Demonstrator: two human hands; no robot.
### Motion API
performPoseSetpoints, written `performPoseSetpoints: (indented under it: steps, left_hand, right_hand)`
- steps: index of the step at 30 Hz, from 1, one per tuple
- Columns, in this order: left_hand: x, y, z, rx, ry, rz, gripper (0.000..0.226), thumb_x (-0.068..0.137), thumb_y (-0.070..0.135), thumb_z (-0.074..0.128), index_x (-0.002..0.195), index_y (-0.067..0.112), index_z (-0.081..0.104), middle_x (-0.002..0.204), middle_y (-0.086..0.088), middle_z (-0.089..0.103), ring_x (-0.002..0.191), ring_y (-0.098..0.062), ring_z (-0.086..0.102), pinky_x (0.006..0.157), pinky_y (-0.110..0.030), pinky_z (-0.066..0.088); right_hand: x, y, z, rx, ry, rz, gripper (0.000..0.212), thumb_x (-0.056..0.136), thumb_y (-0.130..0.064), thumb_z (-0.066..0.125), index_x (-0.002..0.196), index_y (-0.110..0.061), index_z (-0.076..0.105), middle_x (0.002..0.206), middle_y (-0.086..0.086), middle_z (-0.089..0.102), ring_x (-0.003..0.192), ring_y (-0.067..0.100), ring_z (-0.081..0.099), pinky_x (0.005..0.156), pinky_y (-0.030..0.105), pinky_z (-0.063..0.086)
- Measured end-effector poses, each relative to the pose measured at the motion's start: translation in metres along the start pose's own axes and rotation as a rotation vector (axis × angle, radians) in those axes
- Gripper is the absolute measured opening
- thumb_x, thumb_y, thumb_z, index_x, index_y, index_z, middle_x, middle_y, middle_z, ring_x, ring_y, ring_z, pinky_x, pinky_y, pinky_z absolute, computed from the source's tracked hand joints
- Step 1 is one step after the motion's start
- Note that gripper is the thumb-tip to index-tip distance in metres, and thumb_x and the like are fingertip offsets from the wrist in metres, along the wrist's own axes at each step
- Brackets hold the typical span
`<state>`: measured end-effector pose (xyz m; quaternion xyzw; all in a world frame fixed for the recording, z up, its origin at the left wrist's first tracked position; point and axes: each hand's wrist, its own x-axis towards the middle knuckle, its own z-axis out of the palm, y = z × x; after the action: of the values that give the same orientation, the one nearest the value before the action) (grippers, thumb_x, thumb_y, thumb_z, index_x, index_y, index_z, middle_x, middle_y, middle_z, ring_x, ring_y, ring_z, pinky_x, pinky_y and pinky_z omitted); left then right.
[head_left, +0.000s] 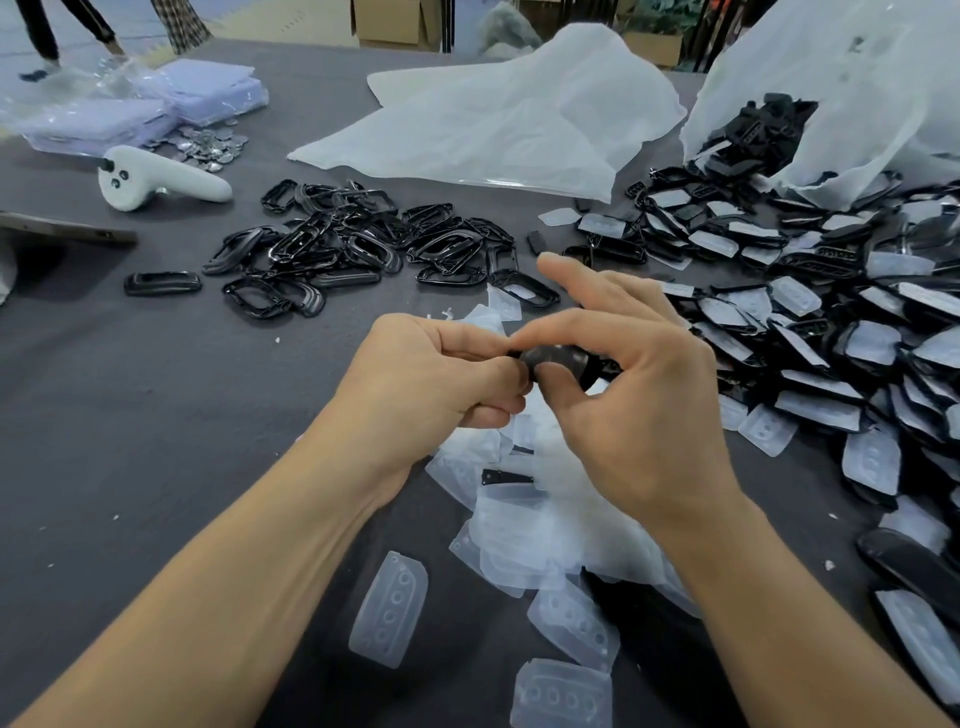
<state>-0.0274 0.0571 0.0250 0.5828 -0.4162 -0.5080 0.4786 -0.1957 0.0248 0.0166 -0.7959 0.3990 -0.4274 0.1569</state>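
Note:
Both hands meet over the middle of the dark grey table (156, 415). My left hand (431, 379) has its fingers curled round one end of a small black plastic part (556, 358). My right hand (628, 384) pinches the same part between thumb and forefinger, its other fingers spread above. Most of the part is hidden by the fingers. Below the hands lies a heap of translucent white rubber button pads (545, 525).
A pile of black plastic frames (353, 244) lies behind the hands. Black shells with white pads (810, 332) cover the right side, spilling from a white plastic bag (852, 93). A white controller (156, 179), a second white bag (493, 119) and packets (156, 104) sit further back.

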Motion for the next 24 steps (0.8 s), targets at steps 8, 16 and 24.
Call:
performPoseSetpoints:
  steps: [8,16,24]
  left_hand:
    - [0.003,0.000,-0.008,-0.026,-0.104,-0.041,0.003,0.081,0.009,0.082,0.084,0.010,0.084,0.082,-0.011,0.079,0.065,-0.012,0.072,0.062,-0.019,0.058]
    - [0.004,0.000,-0.009,-0.100,-0.122,-0.046,0.028,0.065,0.024,0.082,0.088,0.009,0.084,0.086,-0.012,0.080,0.070,-0.012,0.074,0.064,-0.019,0.058]
    - [0.005,0.000,-0.007,-0.120,-0.108,-0.028,0.017,0.073,0.015,0.082,0.089,0.009,0.084,0.085,-0.012,0.080,0.070,-0.013,0.075,0.062,-0.018,0.058]
  right_hand:
    - [-0.001,0.002,0.001,0.098,0.052,0.035,0.027,0.078,-0.003,0.086,0.092,-0.025,0.083,0.110,-0.014,0.075,0.104,0.001,0.069,0.086,0.011,0.051]
    - [0.000,0.006,0.003,0.277,0.092,0.128,0.020,0.079,-0.002,0.085,0.082,-0.022,0.081,0.097,-0.015,0.078,0.089,0.008,0.075,0.080,0.029,0.062]
    - [0.004,0.011,0.002,0.396,0.086,0.168,0.026,0.079,0.000,0.085,0.079,-0.025,0.079,0.094,-0.011,0.078,0.086,0.017,0.077,0.077,0.038,0.063]
